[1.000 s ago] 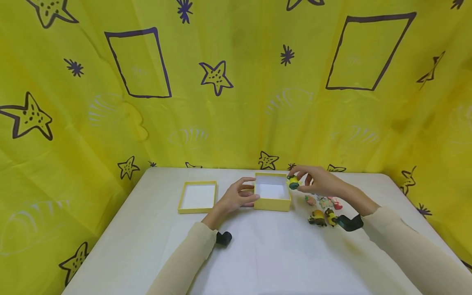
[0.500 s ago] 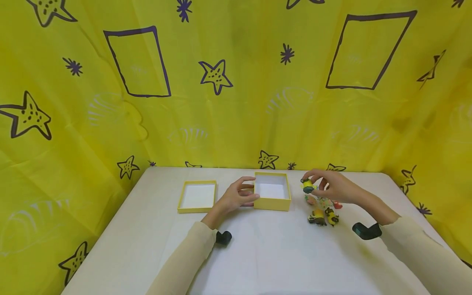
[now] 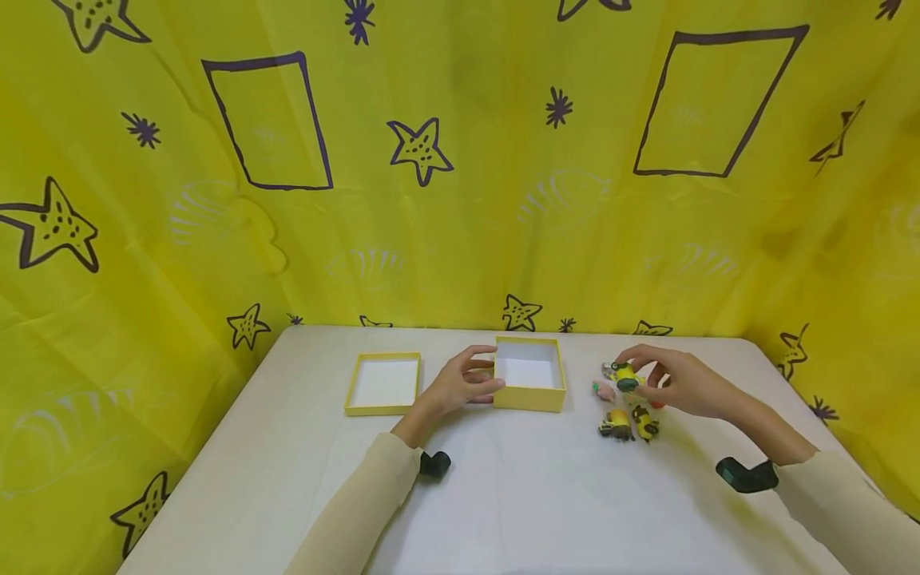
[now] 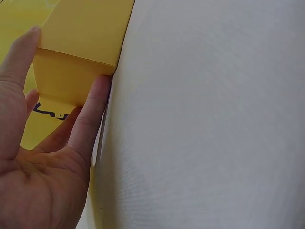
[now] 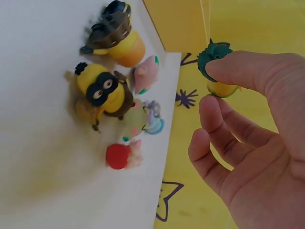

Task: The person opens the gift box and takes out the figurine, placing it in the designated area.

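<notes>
My left hand (image 3: 463, 379) reaches to the left side of a yellow box (image 3: 530, 399), which stands with its white inside upward. In the left wrist view, fairly straight fingertips (image 4: 97, 88) touch its wall (image 4: 71, 76). My right hand (image 3: 683, 385) pinches a small yellow and dark green toy figure (image 3: 627, 379) between thumb and fingers, just above a cluster of toys. That cluster holds a yellow figure with a black mask (image 5: 105, 90), a yellow-orange figure with a brown top (image 5: 128, 47), a pink toy (image 5: 147, 75), a pale green one (image 5: 137, 121) and a red one (image 5: 118, 156).
A shallow yellow-rimmed lid (image 3: 382, 411) lies left of the box, white inside upward. The white table (image 3: 539, 503) backs onto a yellow curtain (image 3: 460, 239) printed with starfish, which also runs along both sides.
My right hand has moved right and toward me with the toy figure, from beside the box's right edge to over the cluster. My left hand and the box have stayed put.
</notes>
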`<move>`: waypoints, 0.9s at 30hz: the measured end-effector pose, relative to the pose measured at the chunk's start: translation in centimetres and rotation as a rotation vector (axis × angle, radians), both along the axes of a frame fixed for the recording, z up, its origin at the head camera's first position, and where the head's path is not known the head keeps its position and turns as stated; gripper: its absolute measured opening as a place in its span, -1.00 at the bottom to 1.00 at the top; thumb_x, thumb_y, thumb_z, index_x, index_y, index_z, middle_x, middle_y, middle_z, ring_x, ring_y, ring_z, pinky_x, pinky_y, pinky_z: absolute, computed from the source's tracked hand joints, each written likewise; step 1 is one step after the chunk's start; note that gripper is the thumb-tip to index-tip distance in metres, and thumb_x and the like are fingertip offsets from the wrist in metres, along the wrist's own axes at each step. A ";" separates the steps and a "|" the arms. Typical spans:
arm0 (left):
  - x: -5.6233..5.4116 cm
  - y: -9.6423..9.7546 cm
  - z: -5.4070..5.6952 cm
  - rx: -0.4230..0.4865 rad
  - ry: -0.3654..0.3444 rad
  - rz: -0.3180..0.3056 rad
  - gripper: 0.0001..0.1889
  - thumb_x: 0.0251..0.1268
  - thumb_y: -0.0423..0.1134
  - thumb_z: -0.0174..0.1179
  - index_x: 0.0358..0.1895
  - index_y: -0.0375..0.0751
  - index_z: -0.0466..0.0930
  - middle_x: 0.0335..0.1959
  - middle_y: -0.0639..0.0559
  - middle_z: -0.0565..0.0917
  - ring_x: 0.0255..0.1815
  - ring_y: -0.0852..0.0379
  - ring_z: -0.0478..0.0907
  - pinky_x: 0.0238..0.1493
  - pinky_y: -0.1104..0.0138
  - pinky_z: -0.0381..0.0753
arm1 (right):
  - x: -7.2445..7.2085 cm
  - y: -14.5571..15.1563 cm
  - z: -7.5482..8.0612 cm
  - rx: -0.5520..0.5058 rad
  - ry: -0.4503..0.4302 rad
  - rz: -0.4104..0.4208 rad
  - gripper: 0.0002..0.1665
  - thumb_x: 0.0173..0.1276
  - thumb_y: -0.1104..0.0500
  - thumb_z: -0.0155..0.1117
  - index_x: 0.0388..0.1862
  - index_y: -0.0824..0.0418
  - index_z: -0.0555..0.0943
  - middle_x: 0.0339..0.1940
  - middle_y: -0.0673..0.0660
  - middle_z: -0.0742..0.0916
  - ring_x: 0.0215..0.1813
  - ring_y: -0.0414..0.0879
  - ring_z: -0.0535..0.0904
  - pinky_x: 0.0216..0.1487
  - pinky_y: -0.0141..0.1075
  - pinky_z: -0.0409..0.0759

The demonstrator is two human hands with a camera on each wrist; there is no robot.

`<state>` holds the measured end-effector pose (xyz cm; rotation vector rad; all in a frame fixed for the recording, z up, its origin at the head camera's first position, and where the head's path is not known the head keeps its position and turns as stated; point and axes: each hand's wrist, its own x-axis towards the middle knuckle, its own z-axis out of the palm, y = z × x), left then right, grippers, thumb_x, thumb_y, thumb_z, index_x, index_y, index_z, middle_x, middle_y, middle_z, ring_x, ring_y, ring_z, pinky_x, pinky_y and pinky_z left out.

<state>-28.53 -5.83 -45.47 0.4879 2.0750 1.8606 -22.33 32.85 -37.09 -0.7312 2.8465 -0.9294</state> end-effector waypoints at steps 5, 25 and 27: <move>0.0 0.0 0.0 -0.002 0.001 0.004 -0.26 0.32 -0.33 0.42 0.53 -0.09 0.31 0.44 -0.28 0.42 0.23 -0.14 0.60 -0.06 0.12 0.79 | 0.8 1.3 -0.8 -0.024 0.064 0.014 -0.43 0.29 0.39 0.44 0.26 0.14 0.56 0.04 0.31 0.70 -0.34 -0.19 0.64 -0.43 -0.31 0.63; -0.1 -0.1 -0.1 -0.001 -0.005 -0.001 -0.26 0.30 -0.30 0.44 0.52 -0.06 0.32 0.44 -0.26 0.42 0.24 -0.14 0.59 -0.07 0.11 0.79 | 2.8 4.9 -3.8 -0.068 0.183 -0.001 -0.44 0.24 0.45 0.46 0.20 0.18 0.57 0.02 0.38 0.72 -0.39 -0.30 0.59 -0.42 -0.36 0.63; -0.2 -0.1 -0.1 -0.004 -0.005 0.000 -0.25 0.30 -0.30 0.45 0.52 -0.06 0.32 0.45 -0.24 0.42 0.24 -0.14 0.58 -0.08 0.12 0.80 | 2.9 5.2 -4.0 -0.068 0.179 -0.010 -0.44 0.25 0.45 0.46 0.20 0.18 0.57 0.02 0.39 0.72 -0.38 -0.30 0.59 -0.41 -0.37 0.62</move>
